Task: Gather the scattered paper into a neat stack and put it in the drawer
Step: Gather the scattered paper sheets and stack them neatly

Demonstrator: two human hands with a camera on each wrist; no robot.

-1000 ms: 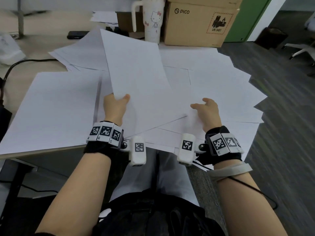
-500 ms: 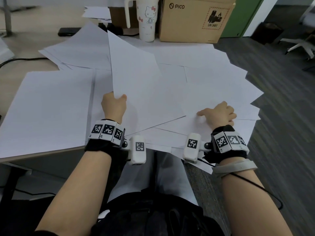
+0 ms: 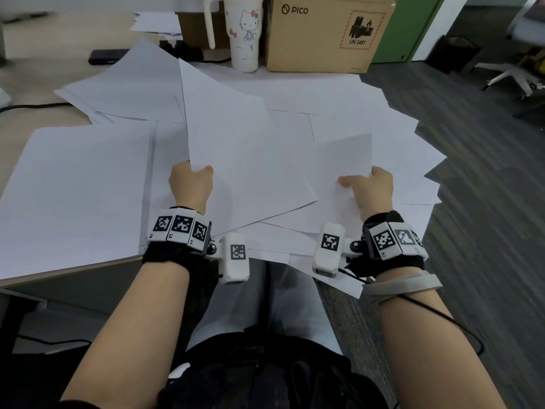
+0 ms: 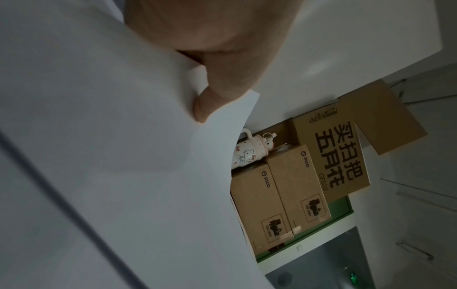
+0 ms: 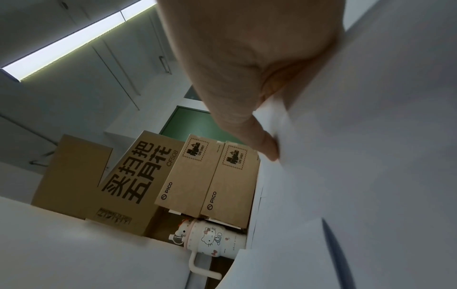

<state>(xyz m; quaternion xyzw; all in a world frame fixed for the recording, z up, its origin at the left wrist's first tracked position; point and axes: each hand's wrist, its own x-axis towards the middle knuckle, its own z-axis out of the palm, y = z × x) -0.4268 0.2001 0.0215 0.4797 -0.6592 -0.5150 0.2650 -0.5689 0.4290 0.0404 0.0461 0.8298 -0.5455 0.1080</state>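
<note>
The right hand (image 3: 372,188), flat on the tabletop half a second earlier, now pinches a second white paper sheet (image 3: 339,160) beside the left hand's (image 3: 191,184) gripped white sheet (image 3: 233,143), advancing the gathering.

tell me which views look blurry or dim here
Head view: evenly lit and sharp, edges bent by the wide lens. Left wrist view: dim, left hand and its held sheet soft. Right wrist view: bright ceiling light strip, right hand and its paper motion-smeared.
</note>
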